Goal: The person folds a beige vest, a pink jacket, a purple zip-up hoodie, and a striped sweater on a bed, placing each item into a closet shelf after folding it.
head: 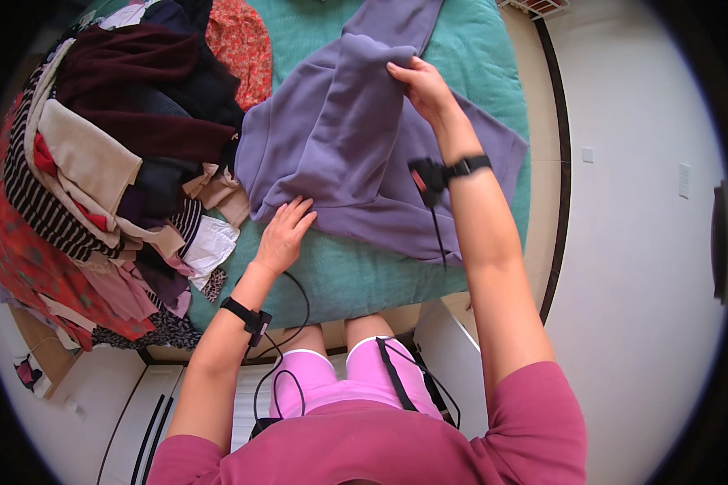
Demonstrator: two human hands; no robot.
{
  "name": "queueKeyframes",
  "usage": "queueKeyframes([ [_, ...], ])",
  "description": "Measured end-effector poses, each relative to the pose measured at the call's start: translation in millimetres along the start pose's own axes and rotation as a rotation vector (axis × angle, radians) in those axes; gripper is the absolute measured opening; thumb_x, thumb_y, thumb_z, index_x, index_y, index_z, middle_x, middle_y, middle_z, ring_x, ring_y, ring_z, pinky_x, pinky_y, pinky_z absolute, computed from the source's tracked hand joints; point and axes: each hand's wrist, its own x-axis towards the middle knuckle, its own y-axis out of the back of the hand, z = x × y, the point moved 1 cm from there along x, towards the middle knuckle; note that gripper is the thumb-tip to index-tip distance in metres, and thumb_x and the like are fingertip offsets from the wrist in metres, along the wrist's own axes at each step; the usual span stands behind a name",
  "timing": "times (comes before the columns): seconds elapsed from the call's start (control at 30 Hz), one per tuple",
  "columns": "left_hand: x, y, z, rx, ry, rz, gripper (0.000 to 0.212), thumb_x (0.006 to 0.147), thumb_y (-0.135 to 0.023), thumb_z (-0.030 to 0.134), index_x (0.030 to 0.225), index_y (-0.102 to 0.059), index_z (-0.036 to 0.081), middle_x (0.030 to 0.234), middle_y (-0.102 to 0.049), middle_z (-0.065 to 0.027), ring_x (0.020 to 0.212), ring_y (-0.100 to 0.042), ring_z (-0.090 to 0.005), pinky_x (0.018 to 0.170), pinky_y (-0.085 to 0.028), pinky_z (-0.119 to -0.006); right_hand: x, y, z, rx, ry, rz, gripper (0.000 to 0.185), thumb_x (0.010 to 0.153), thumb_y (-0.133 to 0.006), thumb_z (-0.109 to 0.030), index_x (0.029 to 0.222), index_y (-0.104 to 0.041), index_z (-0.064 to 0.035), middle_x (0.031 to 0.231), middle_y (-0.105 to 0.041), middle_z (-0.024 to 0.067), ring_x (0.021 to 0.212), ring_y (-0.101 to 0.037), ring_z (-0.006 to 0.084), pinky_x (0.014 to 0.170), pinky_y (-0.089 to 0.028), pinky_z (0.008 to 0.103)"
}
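Observation:
A purple sweatshirt (352,139) lies spread on the teal bed cover (333,285) in front of me, one part of it folded over across the middle. My right hand (421,85) pinches the far edge of that folded part between thumb and fingers. Nearer to me, my left hand (286,233) rests flat, palm down, on the garment's lower left edge, fingers slightly spread and gripping nothing. The fabric under both palms is hidden. Each wrist wears a black strap with a small device and a cable.
Heaped clothes (139,139) cover the bed's left side, with a beige folded knit (88,145) on top. A red patterned garment (239,51) lies beyond. A white wall (631,242) runs along the right. Black cables (306,297) loop by my left forearm. A white wire basket (540,7) stands at top right.

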Motion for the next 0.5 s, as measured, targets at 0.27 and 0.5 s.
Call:
queueKeyframes([
  [0.27,4,-1,6,-0.187,0.187,0.184,0.035,0.07,-0.052,-0.005,0.105,-0.054,0.0,0.112,-0.052,-0.0151,0.106,-0.048,-0.032,0.09,-0.04,-0.039,-223,98,26,0.144,0.37,-0.268,0.036,0.087,-0.051,-0.021,0.117,-0.052,-0.0007,0.12,-0.05,0.0137,0.109,-0.048,0.0217,0.092,-0.039,0.0312],
  [0.5,21,-20,4,-0.515,0.582,0.362,0.017,0.083,-0.051,0.011,0.096,-0.053,0.0,0.088,-0.057,-0.0117,0.084,-0.057,-0.0268,0.071,-0.044,-0.036,-297,186,192,1.043,0.159,0.566,0.048,0.091,-0.043,-0.038,0.129,-0.042,-0.0084,0.131,-0.044,0.012,0.123,-0.038,0.026,0.102,-0.033,0.0387],
])
